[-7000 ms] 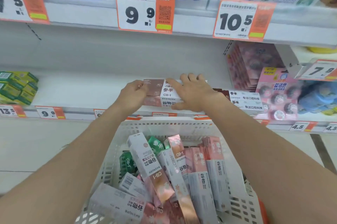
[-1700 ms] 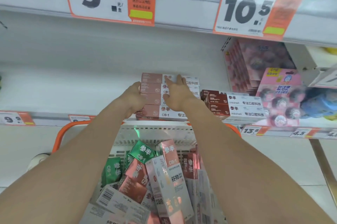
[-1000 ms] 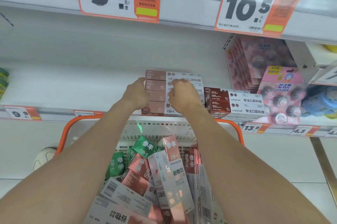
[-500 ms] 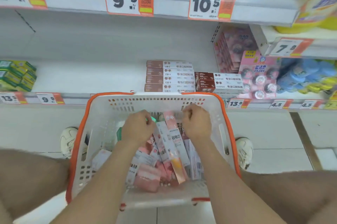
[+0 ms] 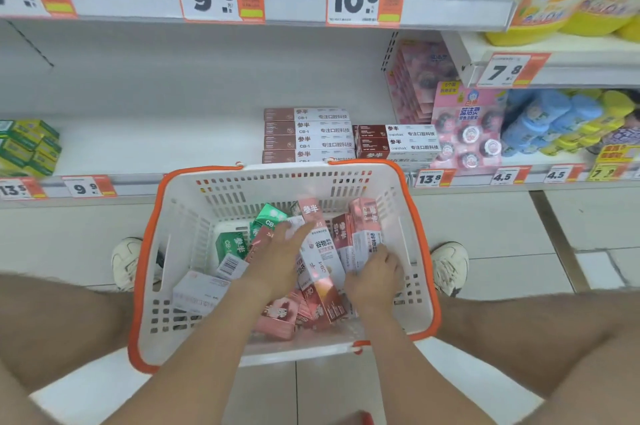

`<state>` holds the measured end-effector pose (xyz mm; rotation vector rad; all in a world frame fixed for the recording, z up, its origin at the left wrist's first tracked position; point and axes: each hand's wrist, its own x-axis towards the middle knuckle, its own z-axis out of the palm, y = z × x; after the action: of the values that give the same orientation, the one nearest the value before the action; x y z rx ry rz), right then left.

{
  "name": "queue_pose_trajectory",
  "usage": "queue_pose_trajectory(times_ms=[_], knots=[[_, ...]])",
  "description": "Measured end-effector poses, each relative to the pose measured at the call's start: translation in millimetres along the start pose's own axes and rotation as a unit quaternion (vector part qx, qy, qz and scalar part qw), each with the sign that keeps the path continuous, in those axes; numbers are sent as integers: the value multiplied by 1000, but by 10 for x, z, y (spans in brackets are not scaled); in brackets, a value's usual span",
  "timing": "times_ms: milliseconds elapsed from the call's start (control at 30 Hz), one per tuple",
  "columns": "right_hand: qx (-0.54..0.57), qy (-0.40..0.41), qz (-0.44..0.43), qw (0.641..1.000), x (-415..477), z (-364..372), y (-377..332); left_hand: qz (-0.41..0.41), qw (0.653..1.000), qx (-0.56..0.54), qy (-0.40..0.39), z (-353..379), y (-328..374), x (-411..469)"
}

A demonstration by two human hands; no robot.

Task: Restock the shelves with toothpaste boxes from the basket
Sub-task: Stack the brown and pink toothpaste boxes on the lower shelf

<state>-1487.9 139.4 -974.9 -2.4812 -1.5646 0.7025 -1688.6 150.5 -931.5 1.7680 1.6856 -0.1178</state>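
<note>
A white basket with an orange rim (image 5: pixel 149 251) stands on the floor between my knees, holding several pink, white and green toothpaste boxes. My left hand (image 5: pixel 282 251) lies flat over the pile, fingers spread, touching a long pink-and-white box (image 5: pixel 320 272). My right hand (image 5: pixel 375 277) rests on the boxes at the basket's right side, fingers curled down among them; whether it grips one is hidden. On the shelf behind the basket sits a stack of several brown-and-white toothpaste boxes (image 5: pixel 308 135).
A second stack of dark red boxes (image 5: pixel 396 142) stands right of the brown one, then pink hanging packs (image 5: pixel 465 126). Green boxes (image 5: pixel 27 147) sit at the shelf's far left, with bare white shelf (image 5: pixel 156 144) between. My shoes flank the basket.
Both hands left the stack on the shelf and dropped into the basket. In the last half second they slid lower and rightward over the boxes.
</note>
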Motion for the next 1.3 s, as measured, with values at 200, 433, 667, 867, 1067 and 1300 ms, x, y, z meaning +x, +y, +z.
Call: queue_pose_trajectory(times_ms=[200, 433, 667, 867, 1067, 1300], knots=[[-53, -36, -48, 997, 27, 58, -47, 21, 990, 139, -7, 55, 90, 75], [-218, -26, -102, 970, 70, 34, -66, 46, 985, 162, 28, 97, -215, 188], [-71, -53, -127, 988, 78, -56, -172, 64, 994, 85, 15, -209, -434, 220], [104, -129, -69, 984, 195, -103, -297, 24, 987, -129, -93, -557, -696, 115], [120, -153, -83, 977, 165, -275, -288, -38, 985, -14, -166, -633, -683, 6], [203, -81, -125, 968, 155, -462, -383, -121, 980, -146, -55, -747, -727, -41]])
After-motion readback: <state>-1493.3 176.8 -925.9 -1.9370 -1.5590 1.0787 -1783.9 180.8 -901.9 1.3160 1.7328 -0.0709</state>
